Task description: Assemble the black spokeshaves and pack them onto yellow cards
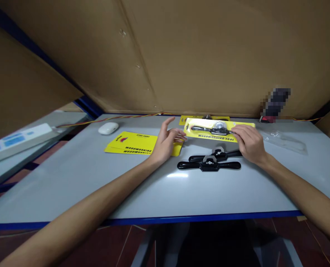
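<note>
My right hand [250, 142] grips the right end of a packaged spokeshave [219, 131], a black tool lying on a yellow printed card under clear plastic. The package is tilted up toward me. To its left, my left hand [165, 142] has its fingers apart and holds nothing; it hovers over the right part of several yellow backing cards [138, 141]. Below the package, two loose black spokeshaves lie on the table: a front spokeshave [209, 165] and a rear spokeshave [219, 154], close together. My right hand hides the rear one's right end.
Behind the held package lies another yellow package [184, 119], mostly hidden. Clear plastic blister covers [286, 141] lie at right, near a blurred upright dark object [277, 102]. A white rounded case [108, 128] sits at left. A power strip [17, 141] and cardboard walls [209, 55] border the table.
</note>
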### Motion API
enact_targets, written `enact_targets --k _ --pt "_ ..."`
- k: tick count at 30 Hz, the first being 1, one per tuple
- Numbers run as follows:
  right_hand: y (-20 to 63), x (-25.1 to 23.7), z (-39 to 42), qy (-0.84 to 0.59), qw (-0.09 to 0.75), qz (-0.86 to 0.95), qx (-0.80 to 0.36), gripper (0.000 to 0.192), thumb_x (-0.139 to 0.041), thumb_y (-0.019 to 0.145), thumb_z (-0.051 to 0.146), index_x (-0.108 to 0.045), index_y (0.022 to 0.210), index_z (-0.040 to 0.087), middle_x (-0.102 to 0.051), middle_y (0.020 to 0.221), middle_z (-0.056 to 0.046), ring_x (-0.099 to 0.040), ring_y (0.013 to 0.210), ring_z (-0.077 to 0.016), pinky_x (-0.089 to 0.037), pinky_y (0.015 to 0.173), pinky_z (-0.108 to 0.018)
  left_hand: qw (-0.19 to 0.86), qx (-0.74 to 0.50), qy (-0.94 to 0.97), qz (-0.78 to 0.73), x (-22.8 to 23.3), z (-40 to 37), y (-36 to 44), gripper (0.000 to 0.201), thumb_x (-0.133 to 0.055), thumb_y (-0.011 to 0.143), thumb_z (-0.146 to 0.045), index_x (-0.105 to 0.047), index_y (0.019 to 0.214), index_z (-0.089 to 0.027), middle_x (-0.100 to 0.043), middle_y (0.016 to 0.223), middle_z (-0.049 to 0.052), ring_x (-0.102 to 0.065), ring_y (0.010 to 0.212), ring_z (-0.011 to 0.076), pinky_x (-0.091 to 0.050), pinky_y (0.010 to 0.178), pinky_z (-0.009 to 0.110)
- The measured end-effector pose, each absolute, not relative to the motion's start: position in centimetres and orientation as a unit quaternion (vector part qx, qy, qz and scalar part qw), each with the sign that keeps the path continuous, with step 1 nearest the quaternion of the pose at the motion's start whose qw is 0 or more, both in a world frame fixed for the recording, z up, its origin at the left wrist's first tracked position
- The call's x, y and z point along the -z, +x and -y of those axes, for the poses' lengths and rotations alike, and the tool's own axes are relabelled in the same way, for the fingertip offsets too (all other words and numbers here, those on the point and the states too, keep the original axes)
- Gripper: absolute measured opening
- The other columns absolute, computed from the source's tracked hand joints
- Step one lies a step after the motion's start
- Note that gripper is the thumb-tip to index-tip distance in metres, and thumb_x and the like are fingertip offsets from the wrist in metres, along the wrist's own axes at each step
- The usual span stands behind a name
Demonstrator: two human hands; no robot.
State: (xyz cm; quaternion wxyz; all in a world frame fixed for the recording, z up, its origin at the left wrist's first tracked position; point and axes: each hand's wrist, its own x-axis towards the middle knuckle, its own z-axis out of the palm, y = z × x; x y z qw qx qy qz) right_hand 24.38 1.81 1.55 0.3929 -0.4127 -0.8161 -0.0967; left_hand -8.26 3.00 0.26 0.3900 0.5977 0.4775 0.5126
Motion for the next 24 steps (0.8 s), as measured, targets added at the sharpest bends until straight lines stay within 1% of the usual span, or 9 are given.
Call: enact_targets --k 4,8,12,14,16,17,19,22,24 --pt "24.5 -1.4 -1.8 -0.404 0.389 0.823 0.089 0.031 -0.046 0.107 0.025 -0.078 0.110 0.026 -0.082 0.111 -0.008 -0.076 0.106 -0.0279 -0.059 0.097 -0.051 0.468 -0.539 0.503 -0.487 -0.3 -3.5 -8.2 0.058 -0.067 0.084 -0.036 -0.049 0.138 -0.026 -0.064 0.112 0.006 -0.073 0.086 0.0172 -0.060 0.072 0.030" --pt "24.7 -0.8 -2.1 -0.400 0.366 0.839 0.055 0.031 -0.048 0.105 0.023 -0.079 0.108 0.027 -0.082 0.113 -0.008 -0.076 0.105 -0.0288 -0.059 0.096 -0.053 0.614 -0.473 0.386 -0.500 -1.4 -3.6 -8.4 0.051 -0.070 0.083 -0.028 -0.054 0.131 -0.019 -0.069 0.115 0.013 -0.072 0.072 0.0156 -0.048 0.050 0.022" --pt "24.9 -0.4 -2.7 -0.399 0.387 0.830 0.045 0.030 -0.047 0.106 0.026 -0.077 0.102 0.025 -0.083 0.103 -0.009 -0.076 0.093 -0.0275 -0.061 0.086 -0.049 0.641 -0.482 0.322 -0.504 -2.6 -3.6 -8.5 0.041 -0.066 0.083 -0.013 -0.057 0.122 -0.016 -0.072 0.089 0.006 -0.054 0.047 0.0059 -0.034 0.038 0.015" --pt "25.0 -0.5 -2.7 -0.399 0.411 0.819 0.041 0.029 -0.048 0.107 0.028 -0.077 0.104 0.025 -0.083 0.101 -0.009 -0.076 0.091 -0.0269 -0.061 0.084 -0.047 0.652 -0.488 0.319 -0.485 -2.8 -3.6 -8.4 0.028 -0.065 0.083 -0.011 -0.061 0.111 -0.014 -0.060 0.065 -0.003 -0.039 0.038 0.0030 -0.024 0.033 0.013" --pt "25.1 -0.7 -2.6 -0.395 0.426 0.813 0.038 0.028 -0.049 0.107 0.030 -0.077 0.106 0.027 -0.083 0.101 -0.008 -0.077 0.092 -0.0269 -0.061 0.086 -0.048 0.672 -0.478 0.328 -0.461 -2.9 -3.5 -8.2 0.010 -0.067 0.085 -0.016 -0.060 0.093 -0.014 -0.043 0.052 -0.009 -0.029 0.034 0.0021 -0.018 0.031 0.012" --pt "25.0 -0.8 -2.4 -0.390 0.426 0.816 0.038 0.026 -0.051 0.107 0.032 -0.077 0.107 0.028 -0.082 0.102 -0.008 -0.077 0.094 -0.0271 -0.061 0.088 -0.049 0.678 -0.470 0.334 -0.455 -2.8 -3.3 -8.1 0.010 -0.068 0.086 -0.020 -0.059 0.087 -0.015 -0.042 0.051 -0.009 -0.030 0.034 0.0026 -0.018 0.031 0.012" --pt "25.0 -0.9 -2.1 -0.375 0.410 0.830 0.038 0.021 -0.057 0.106 0.035 -0.077 0.110 0.029 -0.082 0.106 -0.008 -0.076 0.098 -0.0279 -0.061 0.092 -0.051 0.681 -0.459 0.344 -0.456 -2.8 -3.0 -7.9 0.016 -0.067 0.088 -0.028 -0.058 0.082 -0.016 -0.052 0.055 -0.004 -0.042 0.037 0.0064 -0.029 0.032 0.014" --pt "25.0 -1.1 -1.8 -0.362 0.365 0.857 0.038 0.020 -0.066 0.103 0.041 -0.076 0.116 0.031 -0.080 0.111 -0.008 -0.075 0.104 -0.0294 -0.060 0.098 -0.054 0.685 -0.460 0.352 -0.441 -2.8 -2.3 -7.6 0.019 -0.056 0.091 -0.032 -0.064 0.097 -0.016 -0.070 0.073 0.005 -0.068 0.061 0.0182 -0.057 0.047 0.025" --pt "25.2 -1.3 -1.9 -0.362 0.339 0.868 0.036 0.024 -0.069 0.100 0.047 -0.075 0.119 0.032 -0.080 0.113 -0.007 -0.074 0.107 -0.0301 -0.059 0.101 -0.054 0.697 -0.449 0.373 -0.416 -2.8 -2.0 -7.7 0.028 -0.050 0.093 -0.032 -0.066 0.109 -0.016 -0.076 0.087 0.009 -0.076 0.082 0.0250 -0.067 0.064 0.037"
